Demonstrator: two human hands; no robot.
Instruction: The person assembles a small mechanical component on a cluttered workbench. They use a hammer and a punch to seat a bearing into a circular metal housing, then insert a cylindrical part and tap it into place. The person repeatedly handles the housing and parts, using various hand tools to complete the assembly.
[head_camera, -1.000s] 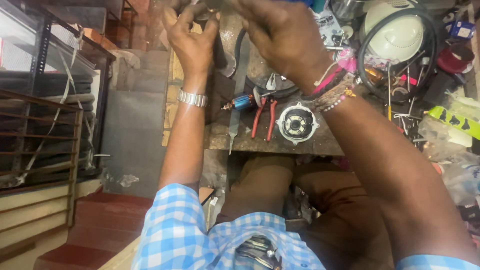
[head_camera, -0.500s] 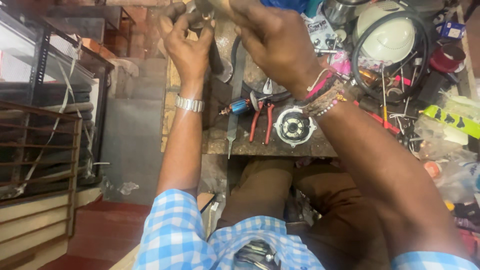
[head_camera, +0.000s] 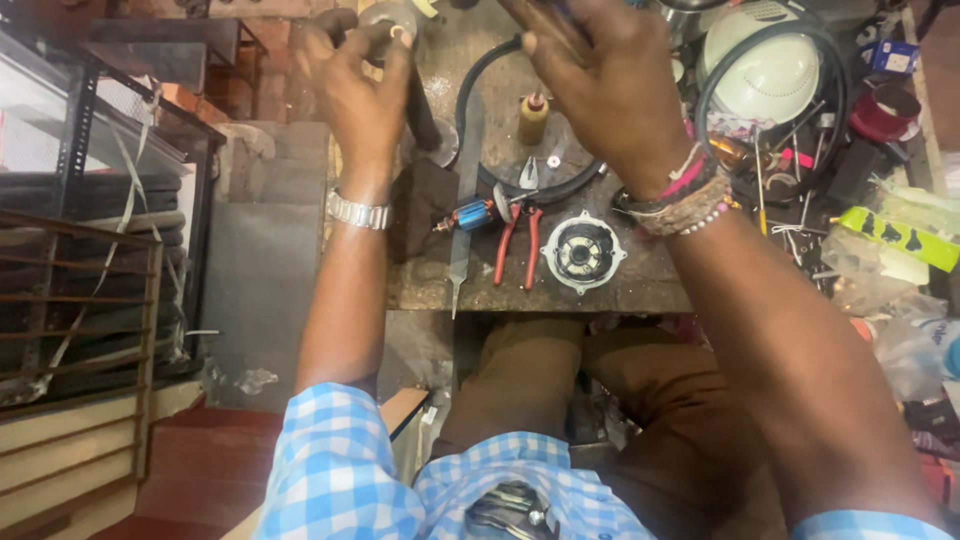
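Head view, looking down. The left hand (head_camera: 360, 95) is raised over the far end of the counter (head_camera: 640, 285), its fingers curled and pinched around a small grey metal part (head_camera: 385, 25) held at the fingertips, near the top edge of the view. The right hand (head_camera: 610, 90) is held just beside it, to the right, fingers closed on a thin dark object; what it is cannot be told. On the counter below the hands are seen red-handled pliers (head_camera: 515, 240), a blue motor armature (head_camera: 470, 215) just left of them, a round motor housing (head_camera: 583, 252) to their right, and a small yellow bottle (head_camera: 533, 118) between the hands.
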